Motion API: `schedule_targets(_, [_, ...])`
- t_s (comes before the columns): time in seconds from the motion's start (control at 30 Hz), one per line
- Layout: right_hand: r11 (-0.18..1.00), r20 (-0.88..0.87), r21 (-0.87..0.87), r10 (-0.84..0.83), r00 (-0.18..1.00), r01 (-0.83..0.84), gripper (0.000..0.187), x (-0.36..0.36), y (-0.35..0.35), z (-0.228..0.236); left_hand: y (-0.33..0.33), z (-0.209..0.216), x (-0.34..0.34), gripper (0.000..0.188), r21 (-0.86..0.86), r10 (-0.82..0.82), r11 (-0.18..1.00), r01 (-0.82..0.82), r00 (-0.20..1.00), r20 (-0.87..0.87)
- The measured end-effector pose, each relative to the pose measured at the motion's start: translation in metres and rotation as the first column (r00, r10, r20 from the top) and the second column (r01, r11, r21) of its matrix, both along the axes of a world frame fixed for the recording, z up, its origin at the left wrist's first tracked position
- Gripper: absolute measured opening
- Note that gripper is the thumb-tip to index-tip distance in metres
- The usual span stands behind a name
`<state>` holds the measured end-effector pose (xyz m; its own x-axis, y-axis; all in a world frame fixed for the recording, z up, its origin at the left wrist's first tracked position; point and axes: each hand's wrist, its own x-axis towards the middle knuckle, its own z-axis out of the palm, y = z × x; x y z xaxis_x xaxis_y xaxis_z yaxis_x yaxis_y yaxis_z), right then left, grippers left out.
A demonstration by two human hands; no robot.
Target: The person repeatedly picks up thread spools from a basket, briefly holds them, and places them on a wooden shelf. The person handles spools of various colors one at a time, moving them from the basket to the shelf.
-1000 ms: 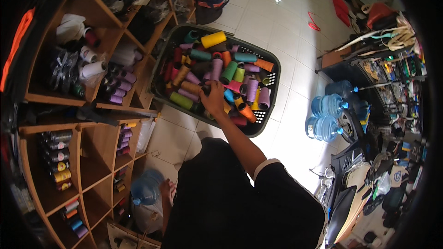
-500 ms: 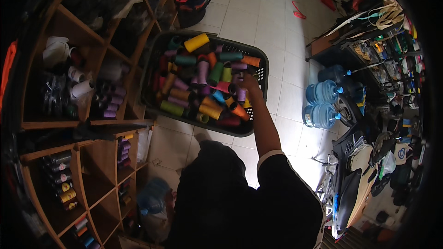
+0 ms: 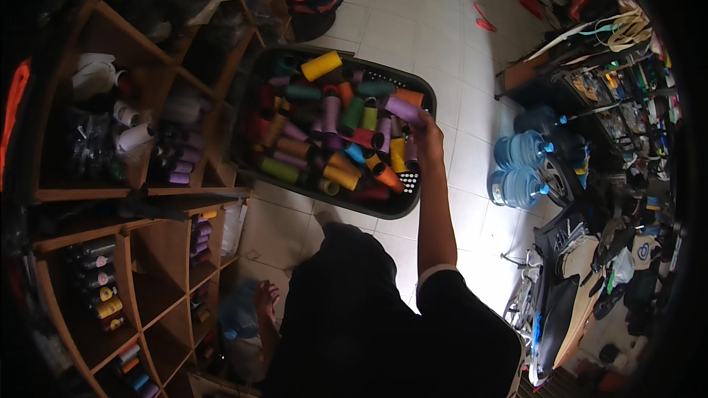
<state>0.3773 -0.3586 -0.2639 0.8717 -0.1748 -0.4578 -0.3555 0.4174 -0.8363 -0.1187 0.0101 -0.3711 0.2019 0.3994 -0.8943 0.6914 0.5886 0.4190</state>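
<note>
Left of the dark plastic laundry basket [image 3: 413, 205] stands a wooden cubby shelf unit [image 3: 140, 199] with rows of thread cones in its compartments. Below the basket, beside the shelf's lower compartments, the left hand [image 3: 264, 296] hangs low next to a bluish plastic bag [image 3: 237, 317]; whether it is open or closed cannot be told. The basket holds many coloured thread spools. At its right rim, the right hand [image 3: 424, 129] grips a purple thread spool [image 3: 402, 109], lifted above the pile. Right of the basket, two blue water bottles [image 3: 520, 166] stand on the tiled floor.
</note>
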Motion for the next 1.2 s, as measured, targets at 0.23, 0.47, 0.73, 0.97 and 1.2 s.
schedule_targets(0.23, [0.757,0.31,0.455,0.359,0.88,-0.469,0.041,-0.068,0.12,0.088,0.011,0.175,0.194,0.032,0.546,-0.456,0.815,0.194,0.796,0.398])
schedule_targets(0.47, [0.671,0.55,0.083,0.586,0.595,-0.737,0.054,-0.164,0.219,0.184,-0.017,0.297,0.243,0.046,0.414,-0.374,0.908,-0.069,0.317,0.872])
schedule_targets(0.73, [0.569,0.603,-0.431,0.759,0.245,-0.701,0.033,-0.183,0.24,0.224,-0.003,0.317,0.199,0.048,0.244,-0.139,0.911,-0.332,0.309,0.941])
schedule_targets(0.97, [0.538,0.624,-0.433,0.758,0.19,-0.723,0.01,-0.189,0.25,0.226,-0.005,0.333,0.185,0.04,0.388,-0.239,0.845,-0.369,0.389,0.89])
schedule_targets(1.2, [0.47,0.624,-0.331,0.759,0.184,-0.818,0.008,-0.191,0.246,0.226,-0.011,0.336,0.183,0.038,0.189,-0.063,0.914,-0.359,0.335,0.94])
